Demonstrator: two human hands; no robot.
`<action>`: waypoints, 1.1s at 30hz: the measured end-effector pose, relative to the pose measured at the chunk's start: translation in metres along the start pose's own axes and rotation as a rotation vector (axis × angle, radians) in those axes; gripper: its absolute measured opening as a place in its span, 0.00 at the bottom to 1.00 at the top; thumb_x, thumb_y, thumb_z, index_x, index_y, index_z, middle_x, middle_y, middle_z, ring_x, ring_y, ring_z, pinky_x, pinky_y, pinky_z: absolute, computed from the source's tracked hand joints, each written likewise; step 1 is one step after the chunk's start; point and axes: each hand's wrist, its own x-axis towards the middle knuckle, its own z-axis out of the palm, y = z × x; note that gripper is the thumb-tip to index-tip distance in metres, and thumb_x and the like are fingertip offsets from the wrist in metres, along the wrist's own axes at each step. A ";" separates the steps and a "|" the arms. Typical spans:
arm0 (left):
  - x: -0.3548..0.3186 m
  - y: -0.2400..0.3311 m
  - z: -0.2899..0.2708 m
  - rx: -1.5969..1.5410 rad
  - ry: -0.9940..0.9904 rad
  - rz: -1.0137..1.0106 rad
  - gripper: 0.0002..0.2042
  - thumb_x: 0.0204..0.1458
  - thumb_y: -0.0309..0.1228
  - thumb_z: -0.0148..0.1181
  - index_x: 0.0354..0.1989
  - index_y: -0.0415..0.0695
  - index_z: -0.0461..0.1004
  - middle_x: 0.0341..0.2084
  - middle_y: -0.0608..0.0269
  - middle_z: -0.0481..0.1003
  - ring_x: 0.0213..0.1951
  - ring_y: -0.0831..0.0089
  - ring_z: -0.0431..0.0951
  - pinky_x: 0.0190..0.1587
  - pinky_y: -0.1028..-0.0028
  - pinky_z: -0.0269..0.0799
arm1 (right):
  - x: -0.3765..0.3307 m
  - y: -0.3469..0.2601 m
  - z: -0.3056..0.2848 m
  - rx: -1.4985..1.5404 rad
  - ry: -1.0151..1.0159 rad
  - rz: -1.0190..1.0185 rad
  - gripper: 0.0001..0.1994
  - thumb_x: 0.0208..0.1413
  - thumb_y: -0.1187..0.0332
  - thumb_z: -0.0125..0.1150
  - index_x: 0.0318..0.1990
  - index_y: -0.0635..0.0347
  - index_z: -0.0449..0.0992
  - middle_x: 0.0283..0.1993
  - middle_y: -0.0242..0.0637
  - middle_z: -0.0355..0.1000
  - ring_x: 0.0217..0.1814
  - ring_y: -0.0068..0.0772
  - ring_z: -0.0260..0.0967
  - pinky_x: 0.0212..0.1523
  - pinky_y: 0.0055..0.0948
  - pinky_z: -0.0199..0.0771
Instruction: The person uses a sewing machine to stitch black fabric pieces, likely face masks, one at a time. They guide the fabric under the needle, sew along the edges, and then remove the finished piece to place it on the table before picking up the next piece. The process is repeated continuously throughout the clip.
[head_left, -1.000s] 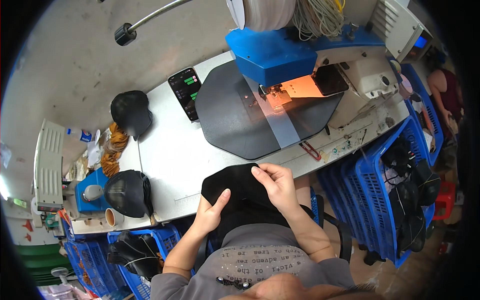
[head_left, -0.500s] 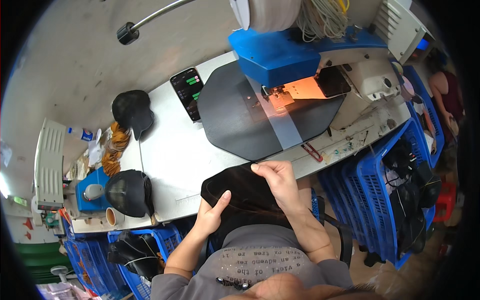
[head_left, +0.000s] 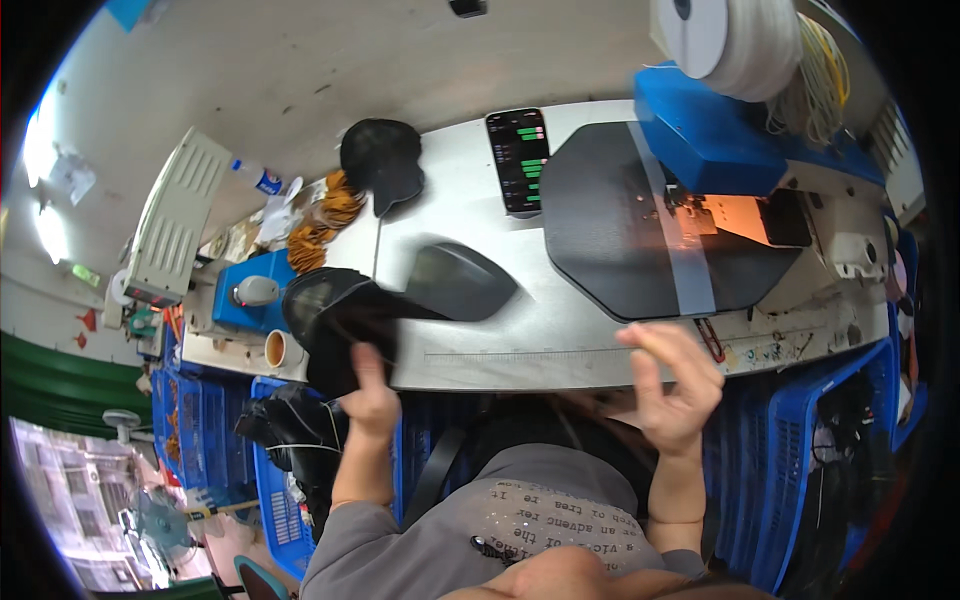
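My left hand (head_left: pixel 370 395) is closed on a black cap piece (head_left: pixel 350 350) over the left part of the table, thumb on top. Just behind it, partly covered, sits a black cap (head_left: pixel 315 295). A dark curved panel (head_left: pixel 460 280), smeared by motion, spreads to the right; I cannot tell whether it belongs to the held piece. My right hand (head_left: pixel 685 390) hovers at the table's front edge, thumb and fingers apart and nothing in them. Beyond it lies the dark octagonal plate (head_left: pixel 600 220) of a blue sewing machine (head_left: pixel 705 130) with a lit needle area.
Another black cap (head_left: pixel 383 160) and a phone (head_left: pixel 518 160) are at the back. Orange cloth (head_left: pixel 320 225), a paper cup (head_left: pixel 285 350) and a small blue machine (head_left: pixel 250 295) stand left. Red snips (head_left: pixel 711 340) lie near the plate. Blue baskets (head_left: pixel 805 440) flank me below the table.
My left hand has carried the black piece from in front of me leftward to the near cap. My right hand has let go of it. The view has swung left.
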 end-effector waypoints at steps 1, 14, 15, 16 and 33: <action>0.013 -0.010 -0.021 0.133 0.067 0.206 0.15 0.64 0.27 0.49 0.53 0.30 0.71 0.47 0.50 0.76 0.49 0.62 0.77 0.55 0.66 0.69 | 0.008 0.005 -0.004 -0.120 0.044 -0.122 0.10 0.46 0.81 0.66 0.38 0.64 0.82 0.34 0.42 0.79 0.38 0.41 0.77 0.43 0.33 0.75; 0.047 -0.009 -0.018 0.274 -0.317 -0.036 0.22 0.56 0.30 0.58 0.59 0.36 0.69 0.57 0.48 0.71 0.59 0.59 0.71 0.62 0.65 0.61 | 0.006 0.058 0.008 -0.432 0.085 -0.229 0.09 0.43 0.79 0.67 0.35 0.61 0.82 0.39 0.35 0.80 0.44 0.37 0.74 0.48 0.32 0.67; 0.048 -0.003 -0.002 0.032 -0.305 0.000 0.22 0.56 0.27 0.58 0.59 0.35 0.69 0.58 0.50 0.71 0.58 0.63 0.72 0.62 0.66 0.62 | 0.005 0.058 0.008 -0.428 0.088 -0.241 0.09 0.43 0.79 0.67 0.35 0.61 0.82 0.40 0.35 0.80 0.44 0.37 0.74 0.49 0.32 0.67; 0.050 0.008 0.011 -0.039 -0.401 -0.045 0.24 0.55 0.27 0.56 0.61 0.33 0.66 0.59 0.48 0.69 0.61 0.60 0.69 0.64 0.64 0.59 | 0.004 0.058 0.009 -0.432 0.091 -0.250 0.09 0.43 0.79 0.67 0.36 0.61 0.82 0.40 0.35 0.80 0.44 0.37 0.74 0.49 0.32 0.67; 0.078 0.109 0.113 -0.570 -0.754 -0.211 0.43 0.34 0.19 0.45 0.69 0.39 0.50 0.64 0.51 0.62 0.67 0.59 0.61 0.67 0.61 0.53 | 0.002 0.061 0.009 -0.404 0.098 -0.270 0.09 0.43 0.80 0.67 0.34 0.61 0.82 0.41 0.36 0.80 0.45 0.38 0.74 0.49 0.32 0.68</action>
